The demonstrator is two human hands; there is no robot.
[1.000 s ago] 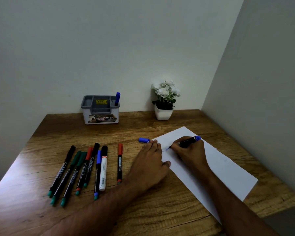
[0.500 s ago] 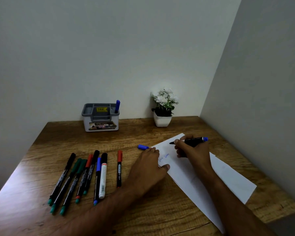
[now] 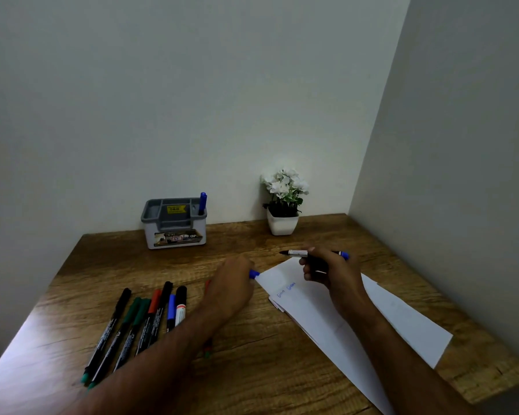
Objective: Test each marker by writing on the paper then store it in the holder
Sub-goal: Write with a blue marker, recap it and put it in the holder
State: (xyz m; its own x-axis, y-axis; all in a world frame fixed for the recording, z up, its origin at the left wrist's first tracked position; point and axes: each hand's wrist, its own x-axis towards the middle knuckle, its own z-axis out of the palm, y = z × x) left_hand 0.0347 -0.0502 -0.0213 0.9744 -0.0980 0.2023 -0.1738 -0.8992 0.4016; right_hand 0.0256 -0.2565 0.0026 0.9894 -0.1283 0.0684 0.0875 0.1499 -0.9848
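moved: since the earlier frame the right hand (image 3: 331, 272) has lifted the uncapped marker (image 3: 304, 253) off the paper (image 3: 336, 313); left hand (image 3: 232, 284) has gone to the blue cap (image 3: 254, 274).
right fingers: wrapped round the marker, tip pointing left, clear of the sheet.
left fingers: curled over the cap; whether it is off the counter (image 3: 252, 369) i cannot tell.
holder (image 3: 174, 227): at the back, one blue marker in it.
untested markers (image 3: 138, 319): lying left.
risk: bare tip could smear ink on the hand when capping; a loose cap lets it dry.
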